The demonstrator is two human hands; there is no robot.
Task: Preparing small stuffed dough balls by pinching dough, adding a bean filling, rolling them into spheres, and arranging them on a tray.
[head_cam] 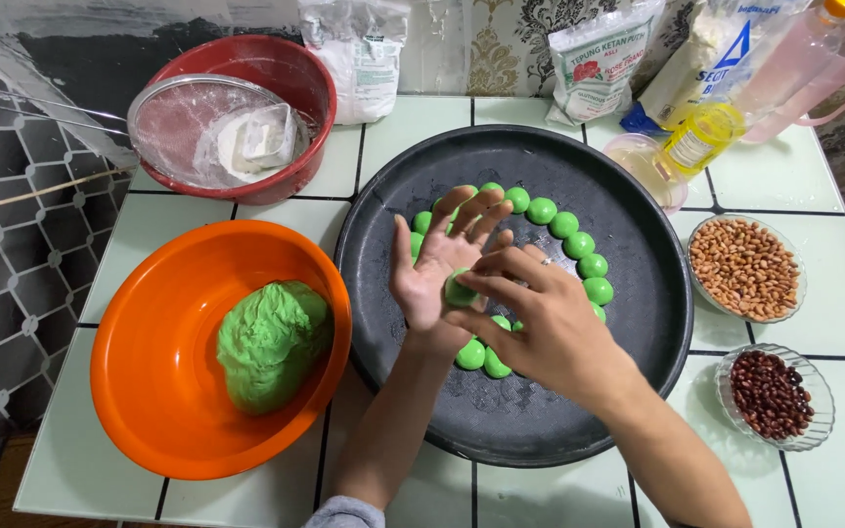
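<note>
Green dough piece (pixel 459 290): sits in the flat left palm, over the black tray.
Left hand (pixel 439 262): palm up, fingers spread wide, so it works like a little table.
Right hand (pixel 540 323): fingers bent, tips pressing the piece; not closed around it.
Green balls (pixel 579 244): lined in a ring on the black tray (pixel 638 293), apart so they do not stick.
Big dough lump (pixel 271 342): in the orange bowl (pixel 149 381), close by the left arm.
Bags: white bag (pixel 359 59) behind the red bowl (pixel 290 68); white bag with green and red print (pixel 599 64) at the wall.
Bottle (pixel 701 137): yellow, beside a pink jug (pixel 804 59).
Nuts: pale ones (pixel 745 269) and dark ones (pixel 770 391) in glass dishes on the right.

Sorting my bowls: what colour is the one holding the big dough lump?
Orange bowl, seen best in the head view; the dough inside is green.
</note>
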